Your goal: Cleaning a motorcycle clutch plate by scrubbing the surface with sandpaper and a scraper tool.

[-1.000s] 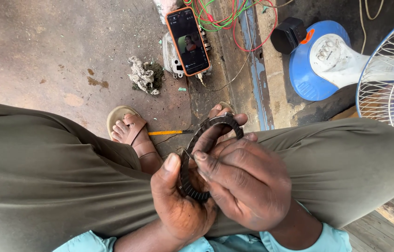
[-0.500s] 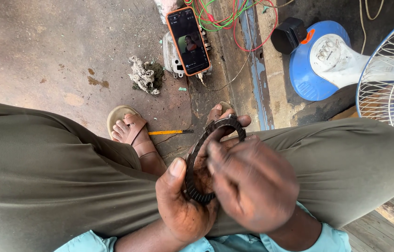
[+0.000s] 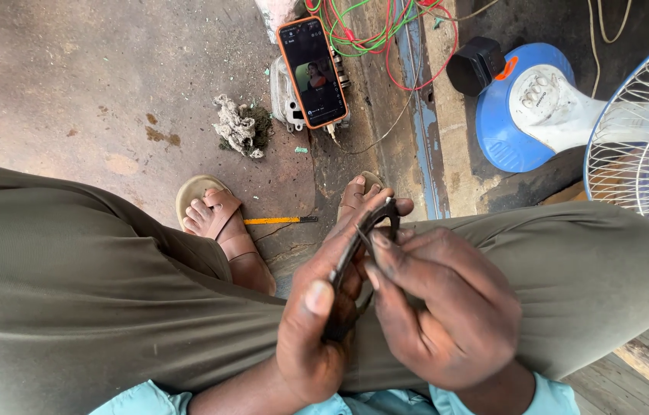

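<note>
The dark ring (image 3: 361, 244), face-on half a second ago, now stands edge-on at lower centre of the frame. The left hand (image 3: 317, 323) grips its lower rim; the right hand (image 3: 447, 315) pinches its upper edge, presenting the rim for inspection.

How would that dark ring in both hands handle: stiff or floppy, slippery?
Probably stiff: the dark ring keeps its curve edge-on between the left hand and right hand, without sagging. Likely light for its size, since fingertips alone support it. Possibly grimy rather than slick; the surface looks dull and the fingers look soiled.
</note>
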